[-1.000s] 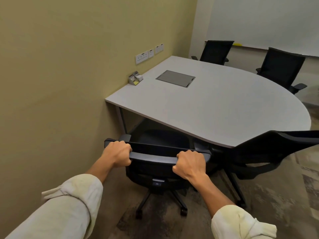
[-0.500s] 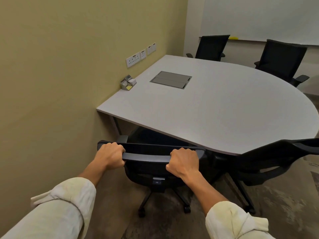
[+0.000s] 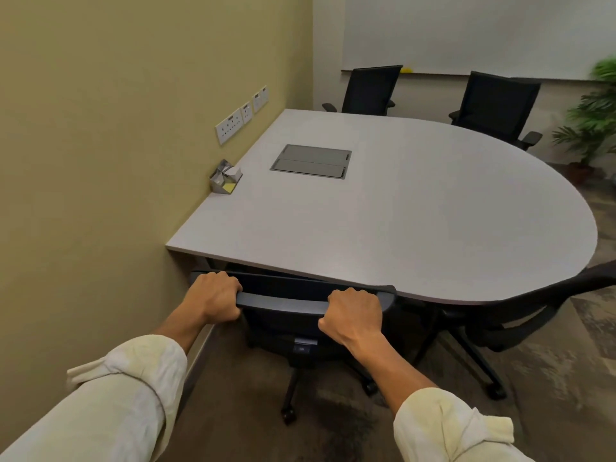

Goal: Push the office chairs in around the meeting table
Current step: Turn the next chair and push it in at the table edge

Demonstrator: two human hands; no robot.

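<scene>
A black office chair stands at the near edge of the grey meeting table, its seat hidden under the tabletop. My left hand grips the left end of its top rail and my right hand grips the right end. A second black chair stands at the near right, its back level with the table's rounded edge. Two more black chairs stand at the far side, set back a little from the table.
A yellow-green wall with sockets runs along the table's left side. A small metal note holder and a flush cable hatch sit on the table. A potted plant stands far right. Carpet lies below.
The near chair has rolled forward under the table with both hands on its rail, and I have stepped closer; its seat, visible before, is now hidden beneath the tabletop.
</scene>
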